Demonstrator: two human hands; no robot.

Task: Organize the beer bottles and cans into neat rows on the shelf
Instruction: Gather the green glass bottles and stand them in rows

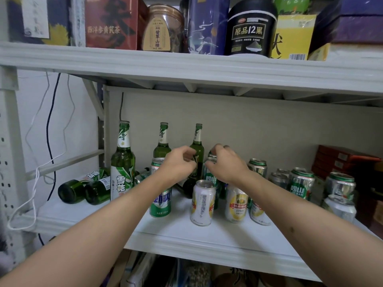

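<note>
My left hand (pixel 179 162) is curled in a narrow grip at the body of the third green bottle (pixel 197 154), the one standing furthest right at the back of the shelf (pixel 186 235); the fingers look to touch the glass, though I cannot tell whether they have truly closed on it. My right hand (pixel 227 165) is bent over the top of a green Laoshan can (pixel 210 177) just beside that bottle; the fingertips hide the rim, so I judge it a light hold from above and no more than that.

The rest is still a muddle; a tall bottle (pixel 122 162) stands at the front left, a second one (pixel 162 141) behind it, and two more bottles lie on their sides (pixel 83 189) at the left end; a white can (pixel 202 203) and a yellow-labelled can (pixel 236 204) stand in front, with a loose cluster of cans (pixel 300 183) off to the right.

To do this well I would settle one thing at a time; take the bottle low on its body, not the neck, and slide it back in line with the other two; lift the can straight up so it clears its neighbours, since they stand close and would topple easily. Bottles belong behind, cans in front; the fallen bottles come after.
</note>
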